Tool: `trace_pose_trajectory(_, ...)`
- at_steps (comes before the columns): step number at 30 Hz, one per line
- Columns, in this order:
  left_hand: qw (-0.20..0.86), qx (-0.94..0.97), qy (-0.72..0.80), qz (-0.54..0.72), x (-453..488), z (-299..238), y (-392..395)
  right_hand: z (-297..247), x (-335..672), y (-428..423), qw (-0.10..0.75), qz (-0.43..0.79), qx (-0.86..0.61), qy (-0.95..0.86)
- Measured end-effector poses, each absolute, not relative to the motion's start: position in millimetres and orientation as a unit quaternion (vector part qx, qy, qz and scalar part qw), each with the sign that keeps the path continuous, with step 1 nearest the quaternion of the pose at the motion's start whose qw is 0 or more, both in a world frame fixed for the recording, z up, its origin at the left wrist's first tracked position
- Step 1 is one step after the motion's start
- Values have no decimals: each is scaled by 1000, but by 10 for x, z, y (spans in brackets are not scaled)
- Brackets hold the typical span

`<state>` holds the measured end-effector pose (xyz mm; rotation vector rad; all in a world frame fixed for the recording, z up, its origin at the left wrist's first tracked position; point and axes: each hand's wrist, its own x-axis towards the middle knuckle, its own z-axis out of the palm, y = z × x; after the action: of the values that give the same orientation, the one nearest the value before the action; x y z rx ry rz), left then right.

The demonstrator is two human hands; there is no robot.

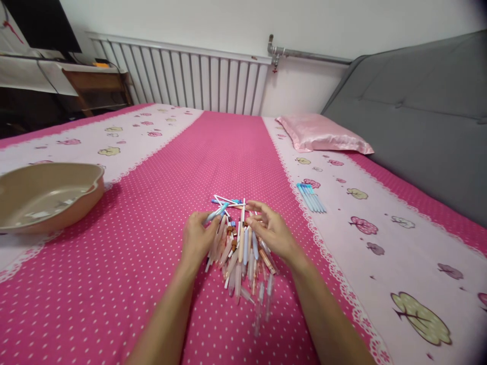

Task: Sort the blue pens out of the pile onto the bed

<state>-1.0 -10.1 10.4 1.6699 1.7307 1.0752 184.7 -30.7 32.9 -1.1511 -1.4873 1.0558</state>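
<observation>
A heap of pens and pen parts (239, 258) lies on the pink dotted bedspread, with clear barrels, pale tubes, thin white sticks and brown and blue bits mixed together. At the heap's upper left, my left hand (200, 234) is closed on a light blue pen (217, 213), which points up and to the right. My right hand (272, 229) hovers at the upper right side of the heap, its fingers apart and curved close to a white stick (243, 210). Whether those fingertips touch the stick is hard to tell. Several light blue pens (311, 198) lie side by side in a row to the right.
A beige-lined basin (89, 203) stands on the left of the bed, with small pale pieces inside. At the back right lies a pink pillow (319, 133) against the grey headboard (418, 86). A white radiator (182, 71) runs along the wall. A desk with a monitor (41, 25) is far left.
</observation>
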Motion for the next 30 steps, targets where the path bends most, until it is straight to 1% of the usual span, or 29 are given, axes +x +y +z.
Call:
trace_pose_trajectory(2,290,606,592,445,49,157,-167,345,1817,-326,472,461,-464,-591)
trace_pose_trajectory(4,377,581,543,475,133,220,-246,382,1775,-359,469,511,-445,-567)
trace_pose_trajectory(6,472,551,497,476,223,279,-325,434,1731,-398,465,556,-415,-550)
trace_pose_trajectory(7,501,541,483,472,262,304,-359,459,1711,-415,467,568,-403,-545)
trace_pose_trajectory(11,567,516,462,445,339,348,-436,497,1674,-440,491,576,-394,-522)
trace_pose_trajectory(16,564,541,443,440,300,342,-422,451,1723,-393,518,592,-415,-458)
trace_pose_trajectory(20,555,567,454,406,261,340,-404,455,1793,-351,565,557,-453,-407)
trace_pose_trajectory(24,558,580,451,386,245,340,-408,468,1825,-328,611,529,-447,-382)
trace_pose_trajectory(30,534,633,435,354,228,323,-393,461,1821,-322,607,522,-453,-391)
